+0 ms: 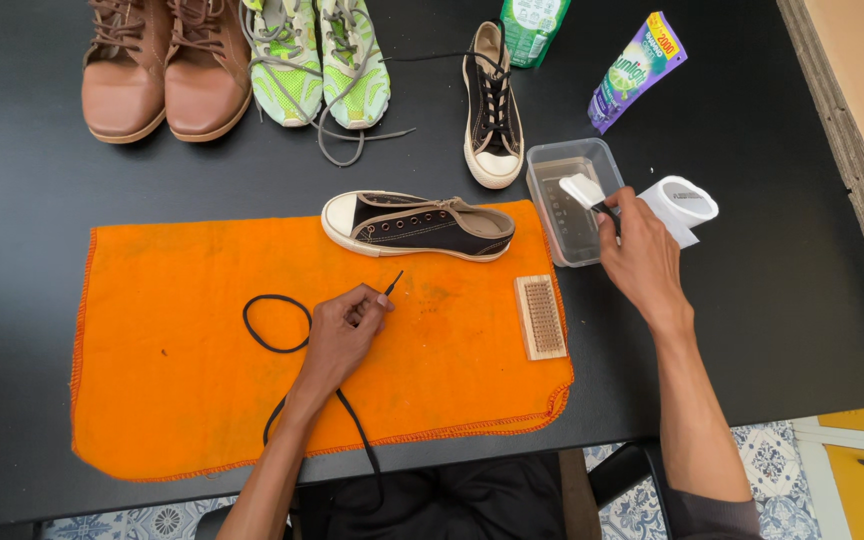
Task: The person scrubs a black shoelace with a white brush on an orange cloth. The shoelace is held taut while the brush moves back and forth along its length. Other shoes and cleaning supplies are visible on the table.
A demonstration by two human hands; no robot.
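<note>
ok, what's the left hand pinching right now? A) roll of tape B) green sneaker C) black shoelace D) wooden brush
C: the left hand pinches the black shoelace near its tip, the lace looping over the orange cloth; the wooden brush lies untouched on the cloth off to the side.

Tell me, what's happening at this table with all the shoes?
A person sits at a black table. Their left hand pinches a black shoelace over an orange cloth, where an unlaced black sneaker and a wooden brush lie. Their right hand holds a small white brush over a clear tub. More shoes line the far edge.
</note>
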